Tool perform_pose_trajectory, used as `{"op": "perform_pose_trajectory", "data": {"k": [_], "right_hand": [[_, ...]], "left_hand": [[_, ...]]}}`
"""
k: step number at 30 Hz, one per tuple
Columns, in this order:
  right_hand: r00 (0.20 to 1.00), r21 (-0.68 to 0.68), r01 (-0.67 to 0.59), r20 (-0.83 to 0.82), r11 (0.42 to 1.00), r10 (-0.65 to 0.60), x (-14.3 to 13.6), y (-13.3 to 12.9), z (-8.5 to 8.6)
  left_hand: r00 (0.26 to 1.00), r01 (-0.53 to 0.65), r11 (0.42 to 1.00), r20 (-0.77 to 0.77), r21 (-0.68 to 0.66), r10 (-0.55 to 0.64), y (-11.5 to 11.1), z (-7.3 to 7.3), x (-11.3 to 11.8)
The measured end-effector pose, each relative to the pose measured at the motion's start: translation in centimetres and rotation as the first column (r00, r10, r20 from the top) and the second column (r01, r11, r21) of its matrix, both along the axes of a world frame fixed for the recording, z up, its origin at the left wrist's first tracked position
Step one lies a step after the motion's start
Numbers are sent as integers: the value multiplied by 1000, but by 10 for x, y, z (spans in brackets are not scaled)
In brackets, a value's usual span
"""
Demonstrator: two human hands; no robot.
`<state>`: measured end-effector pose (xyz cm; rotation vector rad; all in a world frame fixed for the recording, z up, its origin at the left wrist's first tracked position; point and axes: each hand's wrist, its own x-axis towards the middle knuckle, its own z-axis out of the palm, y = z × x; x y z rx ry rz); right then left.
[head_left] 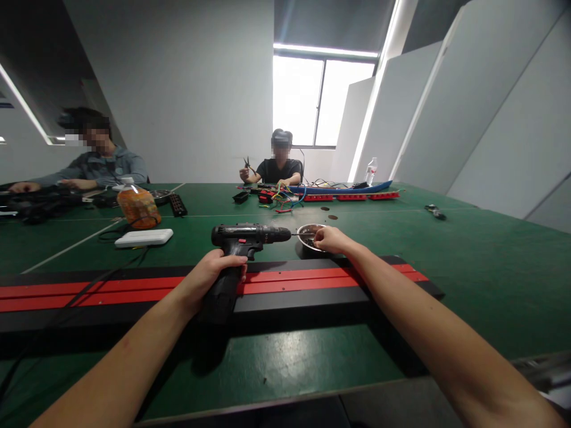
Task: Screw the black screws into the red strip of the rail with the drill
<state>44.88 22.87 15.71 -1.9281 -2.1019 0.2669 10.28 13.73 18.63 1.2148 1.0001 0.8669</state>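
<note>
My left hand (pixel 214 268) is wrapped around the grip of a black cordless drill (pixel 241 235), its long thin bit pointing right. The fingers of my right hand (pixel 332 239) are pinched together at a small metal bowl (pixel 301 242), close to the tip of the bit. Small dark pieces lie in the bowl, too small to name. Whatever sits between my right fingertips is hidden. Beneath both arms a long black panel with red strips (pixel 312 277) lies across the table; the drill's lower end is in front of it.
On the green table (pixel 491 285) stand a white power bank-like box (pixel 144 238) with a cable and a bottle of orange drink (pixel 138 205). Farther back are coloured wires (pixel 285 199), a blue strip (pixel 343 189) and a clear bottle (pixel 371 171). Two people sit across; one holds pliers (pixel 248 163).
</note>
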Motion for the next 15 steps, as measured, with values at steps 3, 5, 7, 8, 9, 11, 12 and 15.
{"op": "perform_pose_trajectory", "data": {"k": [3,5,7,8,9,11,12,15], "right_hand": [[999,30,19,-40,999,-18,0,-1,0],[997,25,40,-71,999,-38,1,0,0],[995,-11,33,-92,999,-34,2,2,0],[995,-41,19,-95,999,-23,3,3,-1],[996,-75,6,-92,997,-13,3,4,-1],[997,-129,-13,-80,992,3,4,7,-1],[997,-143,-18,-71,990,7,4,8,-2],[998,-138,-32,-61,990,23,5,9,-3]], "left_hand": [[1000,-8,1000,-2,0,8,-2,3,1],[1000,-13,1000,-5,-3,12,-2,3,1],[1000,-16,1000,-4,0,16,-1,2,0],[1000,-15,1000,-1,1,15,-1,1,0],[1000,-13,1000,4,3,13,0,-1,-1],[1000,-8,1000,9,6,8,1,-3,-2],[1000,-7,1000,9,7,7,2,-4,-3],[1000,-17,1000,0,5,17,2,-5,-3]]}}
